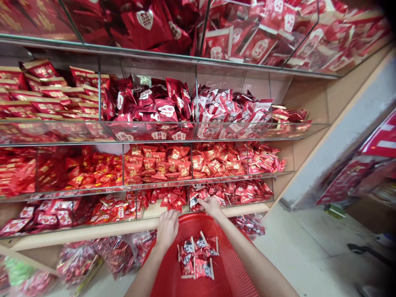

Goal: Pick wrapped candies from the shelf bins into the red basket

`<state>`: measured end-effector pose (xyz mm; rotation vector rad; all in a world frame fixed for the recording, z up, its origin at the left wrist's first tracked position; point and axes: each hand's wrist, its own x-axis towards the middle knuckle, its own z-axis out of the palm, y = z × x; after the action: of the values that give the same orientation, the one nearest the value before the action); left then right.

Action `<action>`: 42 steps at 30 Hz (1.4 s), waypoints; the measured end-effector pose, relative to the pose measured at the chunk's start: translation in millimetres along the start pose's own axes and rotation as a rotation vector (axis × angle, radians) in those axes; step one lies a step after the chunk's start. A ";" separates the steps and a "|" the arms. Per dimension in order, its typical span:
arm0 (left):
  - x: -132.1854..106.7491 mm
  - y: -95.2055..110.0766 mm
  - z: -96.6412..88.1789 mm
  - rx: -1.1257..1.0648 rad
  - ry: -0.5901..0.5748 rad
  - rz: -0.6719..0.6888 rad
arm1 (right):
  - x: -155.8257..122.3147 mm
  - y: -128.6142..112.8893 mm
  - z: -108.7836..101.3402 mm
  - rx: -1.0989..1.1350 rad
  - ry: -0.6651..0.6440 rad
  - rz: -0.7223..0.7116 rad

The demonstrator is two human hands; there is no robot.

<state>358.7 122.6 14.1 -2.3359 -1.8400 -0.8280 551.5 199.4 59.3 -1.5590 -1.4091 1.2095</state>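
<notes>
Red printed snack packets (196,256) lie heaped inside the red plastic basket (232,268), in the head view. Just beyond the basket's far rim, the right hand (211,207) rests narrowly on matching packets (210,194) in a low clear bin (167,198), though whether it grips one cannot be told. The left hand (167,229) hangs over the basket's rim, loosely open, holding nothing visible.

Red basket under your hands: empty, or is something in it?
Not empty: the red plastic basket holds a small pile of red printed packets, lying loose on its floor.
</notes>
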 end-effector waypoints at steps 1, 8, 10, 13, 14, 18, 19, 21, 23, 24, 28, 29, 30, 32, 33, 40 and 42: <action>-0.1 -0.2 -0.1 0.003 -0.002 0.000 | 2.3 -2.1 4.0 0.020 0.000 0.028; 0.3 -0.4 0.7 0.012 -0.005 -0.009 | 2.3 -5.0 11.6 0.150 -0.049 0.122; 0.4 -0.1 0.7 0.013 -0.005 -0.012 | 1.5 -4.5 6.6 0.174 -0.043 0.110; 0.6 0.2 0.4 0.006 0.006 -0.015 | 1.0 -3.4 -3.7 0.188 -0.051 0.084; 0.7 0.2 0.3 0.002 0.008 -0.013 | 0.7 -2.8 -7.3 0.188 -0.058 0.079; 1.2 -0.1 0.5 -0.014 0.005 0.001 | -1.8 -0.7 -20.0 0.196 -0.070 0.058; 1.2 -0.2 0.7 -0.015 0.006 0.001 | -3.1 -0.4 -23.0 0.200 -0.068 0.048; 1.1 -0.4 1.2 -0.013 0.014 -0.004 | -6.8 -0.3 -30.1 0.208 -0.063 0.027; 1.0 -0.2 1.5 -0.011 0.023 -0.009 | -12.6 0.0 -39.1 0.218 -0.060 -0.005; 1.0 0.0 1.5 -0.010 0.027 -0.010 | -16.3 0.6 -44.3 0.225 -0.073 -0.027; 1.0 1.2 1.0 -0.013 0.035 -0.001 | -35.9 10.8 -64.5 0.246 -0.269 -0.102; 1.1 1.4 0.9 -0.013 0.036 0.002 | -41.1 15.7 -67.7 0.233 -0.339 -0.092; 1.1 1.6 0.8 -0.011 0.036 0.002 | -46.2 21.6 -69.5 0.207 -0.409 -0.067; 1.2 1.7 0.6 -0.006 0.035 -0.003 | -54.6 35.2 -68.8 0.127 -0.558 0.009; 1.3 1.7 0.4 -0.004 0.033 -0.006 | -57.7 42.5 -66.5 0.074 -0.632 0.055; 1.9 2.2 -2.5 -0.007 0.014 -0.004 | -60.6 87.1 -37.2 -0.205 -0.816 0.229; 2.1 2.5 -2.9 -0.006 0.016 -0.004 | -58.8 96.5 -30.6 -0.227 -0.825 0.255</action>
<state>360.3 122.7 18.2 -2.3227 -1.8397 -0.8508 613.7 128.6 -10.2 -1.4746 -1.9397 2.0592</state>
